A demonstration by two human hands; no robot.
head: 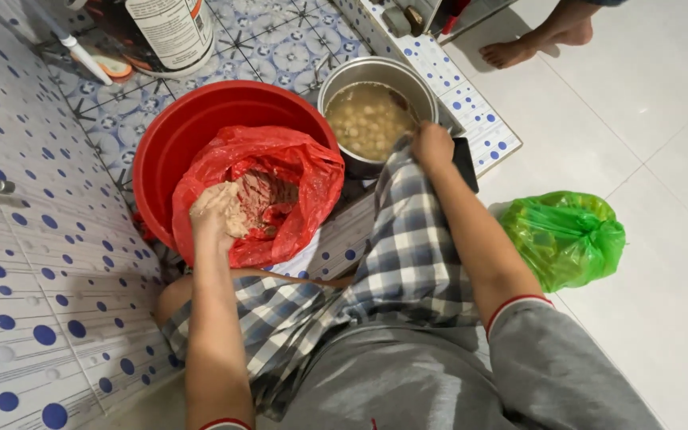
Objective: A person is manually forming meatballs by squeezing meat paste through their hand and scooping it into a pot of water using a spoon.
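I count one red basin (170,135), one red plastic bag (296,171) sitting inside it, one steel pot (342,76) and one green plastic bag (564,236). My left hand (215,213) is down in the red bag, coated in pale paste (236,213), fingers curled around a lump of it; more of the brownish paste lies deeper in the bag. My right hand (431,146) rests at the near rim of the pot, fingers closed, though I cannot tell what it pinches. The pot holds cloudy broth with many small pale balls (368,119) floating, too many to count. My checkered shorts (416,255) and raised knee block the floor between basin and pot. One white tub (170,30) stands beyond the basin. Another person's bare foot (519,46) shows on the white floor, well apart. The green bag lies beside my right arm.
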